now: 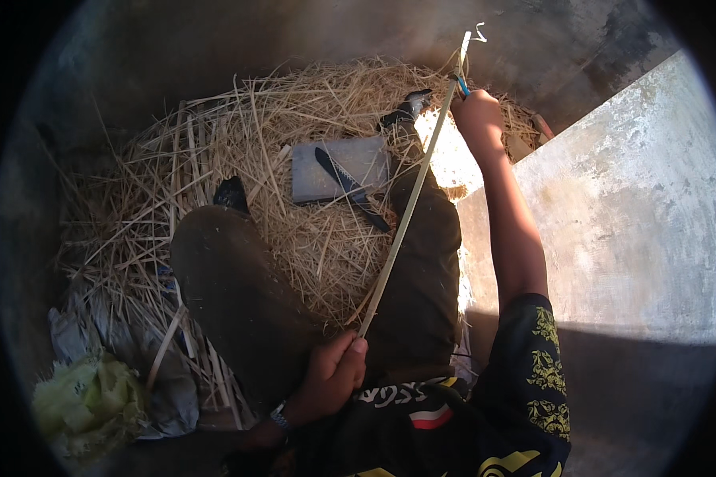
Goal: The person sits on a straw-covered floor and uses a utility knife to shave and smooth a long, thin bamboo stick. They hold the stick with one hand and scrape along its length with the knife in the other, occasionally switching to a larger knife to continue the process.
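I sit on the floor with my legs stretched over a heap of straw (215,151). My left hand (334,374) is closed on the near end of a long thin pale strip (406,215), close to my lap. The strip runs up and away to my right hand (476,111), which grips it far out at arm's length together with a small blue-handled tool (462,87). The strip's tip sticks out past that hand. A dark-handled knife (350,188) lies on a flat grey block (338,167) between my legs.
A pale concrete wall (612,207) rises close on my right. Crumpled plastic bags (95,397), one yellowish-green, lie at my lower left. Loose split strips are scattered on the left side of the straw.
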The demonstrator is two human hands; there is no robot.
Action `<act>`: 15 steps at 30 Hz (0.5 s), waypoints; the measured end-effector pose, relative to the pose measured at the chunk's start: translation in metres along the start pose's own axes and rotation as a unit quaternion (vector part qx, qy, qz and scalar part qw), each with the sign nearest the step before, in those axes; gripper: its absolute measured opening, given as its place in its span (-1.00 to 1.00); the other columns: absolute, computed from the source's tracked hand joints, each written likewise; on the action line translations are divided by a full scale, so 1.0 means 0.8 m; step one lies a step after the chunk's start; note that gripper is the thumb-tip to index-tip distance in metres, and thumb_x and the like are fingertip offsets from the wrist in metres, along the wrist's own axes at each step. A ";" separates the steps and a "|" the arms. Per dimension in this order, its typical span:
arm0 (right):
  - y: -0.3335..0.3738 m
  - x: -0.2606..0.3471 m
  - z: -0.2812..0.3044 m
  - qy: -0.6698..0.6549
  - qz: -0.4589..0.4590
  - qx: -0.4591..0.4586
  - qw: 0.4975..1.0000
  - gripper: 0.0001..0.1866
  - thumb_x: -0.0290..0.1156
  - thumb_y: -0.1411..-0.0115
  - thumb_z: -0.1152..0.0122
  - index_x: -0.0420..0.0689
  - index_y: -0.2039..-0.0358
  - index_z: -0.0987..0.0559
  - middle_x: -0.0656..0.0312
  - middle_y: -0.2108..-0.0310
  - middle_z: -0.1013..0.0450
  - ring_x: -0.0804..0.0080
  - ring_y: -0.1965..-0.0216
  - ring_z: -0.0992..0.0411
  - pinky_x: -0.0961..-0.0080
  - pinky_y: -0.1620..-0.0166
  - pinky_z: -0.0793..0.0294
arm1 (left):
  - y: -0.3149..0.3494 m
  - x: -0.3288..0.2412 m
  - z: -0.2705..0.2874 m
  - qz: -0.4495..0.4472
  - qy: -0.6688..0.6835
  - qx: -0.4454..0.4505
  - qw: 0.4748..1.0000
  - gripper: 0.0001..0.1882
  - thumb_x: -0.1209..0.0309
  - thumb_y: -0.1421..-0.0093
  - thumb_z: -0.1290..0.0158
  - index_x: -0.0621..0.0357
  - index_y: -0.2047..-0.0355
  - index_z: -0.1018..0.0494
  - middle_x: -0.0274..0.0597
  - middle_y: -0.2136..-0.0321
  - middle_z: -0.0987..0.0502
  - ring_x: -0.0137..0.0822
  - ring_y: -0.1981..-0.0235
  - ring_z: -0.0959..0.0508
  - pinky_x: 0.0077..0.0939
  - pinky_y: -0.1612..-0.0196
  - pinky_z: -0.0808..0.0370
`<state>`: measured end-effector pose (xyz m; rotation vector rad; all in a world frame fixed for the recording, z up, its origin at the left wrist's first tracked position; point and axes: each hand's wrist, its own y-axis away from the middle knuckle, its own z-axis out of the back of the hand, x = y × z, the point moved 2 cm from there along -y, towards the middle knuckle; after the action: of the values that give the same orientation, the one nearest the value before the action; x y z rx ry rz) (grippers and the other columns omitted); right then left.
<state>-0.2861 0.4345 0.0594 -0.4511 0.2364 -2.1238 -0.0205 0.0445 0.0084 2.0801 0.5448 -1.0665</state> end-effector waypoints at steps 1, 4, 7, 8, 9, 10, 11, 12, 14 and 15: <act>0.015 -0.002 0.002 0.003 0.004 0.009 1.000 -0.60 -0.06 -0.29 -0.18 -0.16 0.37 -0.71 -0.01 0.40 -0.64 0.02 0.32 -0.67 0.18 0.22 -0.66 | 0.000 0.003 0.001 0.006 0.015 0.012 1.000 -0.70 0.27 -0.55 0.19 0.13 0.35 -0.29 -0.47 0.61 -0.22 -0.64 0.60 -0.21 -0.65 0.50 -0.24; 0.107 0.020 0.028 -0.013 0.059 0.032 0.998 -0.58 -0.05 -0.32 -0.13 -0.11 0.45 -0.69 0.00 0.52 -0.59 -0.04 0.45 -0.62 0.13 0.27 -0.62 | 0.000 -0.008 -0.004 -0.006 -0.050 0.023 0.998 -0.70 0.25 -0.55 0.20 0.11 0.34 -0.29 -0.47 0.61 -0.21 -0.63 0.60 -0.19 -0.63 0.50 -0.21; 0.193 0.024 0.025 -0.031 0.146 0.053 0.987 -0.54 -0.11 -0.36 -0.09 -0.14 0.58 -0.63 -0.03 0.63 -0.52 -0.10 0.52 -0.55 0.05 0.35 -0.54 | -0.004 -0.005 -0.010 -0.018 -0.026 -0.006 0.999 -0.67 0.21 -0.55 0.21 0.09 0.37 -0.26 -0.49 0.62 -0.15 -0.62 0.61 -0.15 -0.62 0.51 -0.18; 0.223 0.034 0.037 -0.074 0.187 0.035 0.979 -0.52 -0.16 -0.36 -0.11 -0.15 0.66 -0.56 0.00 0.67 -0.49 -0.08 0.58 -0.52 0.05 0.44 -0.50 | -0.004 -0.006 -0.010 -0.009 -0.022 -0.008 1.000 -0.66 0.20 -0.55 0.22 0.07 0.39 -0.24 -0.49 0.62 -0.13 -0.61 0.61 -0.14 -0.62 0.51 -0.17; 0.247 0.032 0.032 -0.103 0.249 -0.018 0.963 -0.53 -0.23 -0.34 -0.14 -0.13 0.72 -0.51 0.03 0.71 -0.46 -0.03 0.66 -0.47 0.09 0.55 -0.43 | -0.005 -0.008 -0.010 -0.001 -0.018 -0.008 1.000 -0.65 0.20 -0.55 0.22 0.06 0.40 -0.22 -0.49 0.62 -0.12 -0.61 0.62 -0.13 -0.62 0.51 -0.17; 0.270 0.029 0.030 -0.115 0.284 -0.028 0.952 -0.53 -0.28 -0.32 -0.17 -0.10 0.75 -0.47 0.07 0.75 -0.41 0.04 0.74 -0.41 0.15 0.64 -0.36 | -0.004 -0.008 -0.011 0.008 -0.015 -0.008 1.000 -0.64 0.19 -0.55 0.23 0.05 0.42 -0.20 -0.49 0.63 -0.10 -0.60 0.62 -0.12 -0.62 0.51 -0.16; 0.289 0.027 0.035 -0.133 0.288 -0.023 0.948 -0.54 -0.31 -0.30 -0.19 -0.08 0.76 -0.44 0.11 0.77 -0.38 0.07 0.77 -0.39 0.17 0.66 -0.35 | -0.006 -0.008 -0.011 0.013 -0.011 0.000 1.000 -0.63 0.19 -0.56 0.24 0.04 0.43 -0.19 -0.48 0.63 -0.10 -0.60 0.62 -0.11 -0.61 0.51 -0.15; 0.307 0.029 0.038 -0.154 0.298 -0.016 0.942 -0.55 -0.35 -0.28 -0.21 -0.07 0.77 -0.41 0.15 0.79 -0.35 0.11 0.79 -0.37 0.19 0.68 -0.33 | -0.006 -0.006 -0.012 0.017 -0.005 0.002 1.000 -0.63 0.19 -0.56 0.24 0.04 0.43 -0.17 -0.48 0.63 -0.09 -0.60 0.62 -0.11 -0.61 0.51 -0.15; 0.339 0.030 0.049 -0.164 0.328 -0.014 0.930 -0.58 -0.40 -0.23 -0.25 -0.04 0.76 -0.38 0.18 0.80 -0.32 0.15 0.80 -0.36 0.23 0.70 -0.30 | -0.007 -0.005 -0.014 0.021 0.024 0.009 0.999 -0.63 0.19 -0.56 0.26 0.04 0.43 -0.15 -0.47 0.63 -0.08 -0.59 0.62 -0.09 -0.60 0.51 -0.14; 0.349 0.031 0.052 -0.168 0.342 -0.014 0.924 -0.58 -0.43 -0.21 -0.27 -0.03 0.76 -0.37 0.20 0.80 -0.30 0.17 0.80 -0.36 0.24 0.71 -0.29 | -0.007 -0.006 -0.015 0.023 0.046 0.013 0.999 -0.63 0.19 -0.57 0.26 0.04 0.43 -0.15 -0.47 0.63 -0.08 -0.59 0.62 -0.09 -0.60 0.52 -0.13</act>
<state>-0.0696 0.2582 0.0100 -0.6334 0.1898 -1.3366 -0.0210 0.0569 0.0147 2.1613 0.5289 -0.9612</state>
